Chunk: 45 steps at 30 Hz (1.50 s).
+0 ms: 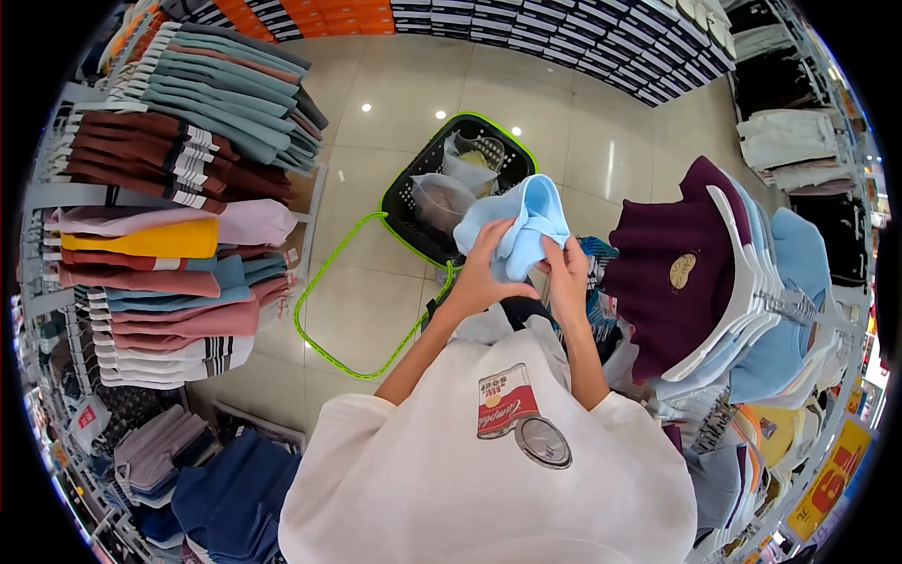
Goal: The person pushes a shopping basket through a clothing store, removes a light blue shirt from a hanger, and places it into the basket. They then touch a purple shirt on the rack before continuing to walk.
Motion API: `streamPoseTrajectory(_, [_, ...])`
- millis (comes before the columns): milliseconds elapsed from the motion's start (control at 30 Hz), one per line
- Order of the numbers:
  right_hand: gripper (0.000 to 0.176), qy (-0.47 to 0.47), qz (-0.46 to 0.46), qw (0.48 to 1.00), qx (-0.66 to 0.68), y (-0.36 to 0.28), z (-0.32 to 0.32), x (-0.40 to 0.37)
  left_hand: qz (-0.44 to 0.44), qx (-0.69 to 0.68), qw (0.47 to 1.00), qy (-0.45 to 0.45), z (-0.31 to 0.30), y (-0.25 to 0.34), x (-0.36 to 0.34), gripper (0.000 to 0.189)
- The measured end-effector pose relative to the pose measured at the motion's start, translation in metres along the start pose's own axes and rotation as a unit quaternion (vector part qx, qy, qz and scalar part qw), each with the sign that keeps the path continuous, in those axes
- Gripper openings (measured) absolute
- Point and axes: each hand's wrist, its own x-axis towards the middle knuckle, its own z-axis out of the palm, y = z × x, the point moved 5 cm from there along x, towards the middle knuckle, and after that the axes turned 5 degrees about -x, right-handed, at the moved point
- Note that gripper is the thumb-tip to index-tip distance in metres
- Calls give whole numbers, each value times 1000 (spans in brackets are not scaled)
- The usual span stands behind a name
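Observation:
A light blue cloth [526, 211], bunched and partly rolled, is held up in front of my body. My left hand [479, 277] grips its lower left side, the thumb stretched toward the right. On the cloth's lower right edge, the fingers of my right hand [566, 273] are closed. Behind the cloth a black basket [399, 200] with a green rim stands on the floor, with clear plastic bags [440, 202] inside. Its green handle [315, 343] extends to the lower left.
Clothes racks line the left, with folded garments [216, 94] on hangers. At the right hang a dark purple shirt [672, 258] and light blue shirts [794, 310]. Stacked shoe boxes [564, 38] stand at the back. Tiled floor [376, 122] lies between.

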Motion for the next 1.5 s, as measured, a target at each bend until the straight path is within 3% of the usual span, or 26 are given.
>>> streamPoseTrajectory(200, [24, -90, 25, 995, 21, -17, 15, 30, -41, 20, 994, 97, -19, -18, 22, 48])
streamPoseTrajectory(267, [28, -221, -5, 975, 0, -20, 16, 45, -80, 12, 988, 134, -25, -18, 25, 38])
streamPoseTrajectory(300, [28, -229, 0, 973, 3, -20, 9, 57, -84, 17, 986, 142, -29, -15, 29, 38])
streamPoseTrajectory(367, [39, -279, -18, 960, 24, -16, -3, 78, -105, 48, 990, 81, -35, -7, 36, 37])
streamPoseTrajectory(400, [59, -262, -26, 964, 25, -12, -7, 92, -122, 35, 990, 66, -38, -1, 39, 35])
streamPoseTrajectory(433, [59, -265, -23, 964, 29, -15, -2, 103, -125, 39, 989, 68, -44, 10, 44, 35])
streamPoseTrajectory(533, [81, -303, -136, 930, -160, -16, 23, 128, -160, -26, 987, 20, -50, 36, 59, 33])
streamPoseTrajectory(567, [81, -305, -134, 930, -157, -11, 27, 131, -145, -48, 988, 22, -52, 41, 64, 31])
streamPoseTrajectory(633, [71, -499, -55, 862, -72, -7, 54, 116, -135, -71, 988, 26, -58, 36, 70, 30])
streamPoseTrajectory(700, [62, -512, -14, 843, -162, 14, 54, 109, -185, -81, 975, 96, -71, 8, 76, 24])
streamPoseTrajectory(733, [59, -467, 70, 871, -137, 28, 54, 108, -215, -83, 968, 103, -76, -5, 85, 24])
streamPoseTrajectory(800, [59, -418, 127, 888, -142, 39, 52, 110, -247, -85, 959, 112, -83, -35, 98, 29])
streamPoseTrajectory(833, [60, -366, 182, 901, -146, 47, 49, 113, -255, -155, 943, 145, -86, -60, 94, 43])
streamPoseTrajectory(867, [61, -339, 172, 919, -102, 52, 52, 118, -259, -222, 923, 179, -88, -83, 89, 57])
streamPoseTrajectory(900, [61, -341, 175, 918, -98, 61, 55, 123, -262, -219, 922, 181, -86, -100, 85, 57])
streamPoseTrajectory(967, [57, -230, 215, 948, 35, 78, 51, 134, -313, -333, 868, 196, -72, -134, 65, 80])
streamPoseTrajectory(1033, [55, -184, 232, 952, 80, 88, 54, 145, -362, -361, 850, 130, -54, -168, 30, 92])
streamPoseTrajectory(1133, [59, -114, 248, 958, 85, 112, 44, 168, -402, -351, 838, 112, -33, -196, -13, 98])
streamPoseTrajectory(1167, [60, -96, 294, 949, 64, 120, 40, 171, -388, -341, 853, 77, -29, -197, -17, 105])
streamPoseTrajectory(1267, [60, -87, 329, 940, 21, 145, 30, 178, -363, -338, 860, 120, -29, -212, -32, 96])
streamPoseTrajectory(1333, [49, -80, 338, 937, -38, 164, 23, 185, -467, -170, 865, 75, -29, -200, -16, 76])
streamPoseTrajectory(1367, [49, -78, 345, 935, -41, 169, 19, 191, -472, -174, 861, 76, -26, -192, -8, 76])
streamPoseTrajectory(1400, [45, -175, 326, 896, -246, 169, 17, 201, -457, -127, 875, 90, -27, -185, 4, 69])
streamPoseTrajectory(1433, [43, -266, 292, 808, -437, 171, 14, 206, -442, -81, 888, 103, -29, -181, 12, 63])
streamPoseTrajectory(1467, [43, -265, 297, 805, -439, 173, 8, 208, -446, -85, 885, 102, -28, -182, 13, 63])
streamPoseTrajectory(1500, [41, -251, 240, 767, -540, 172, 1, 214, -458, -98, 879, 92, -28, -183, 12, 64])
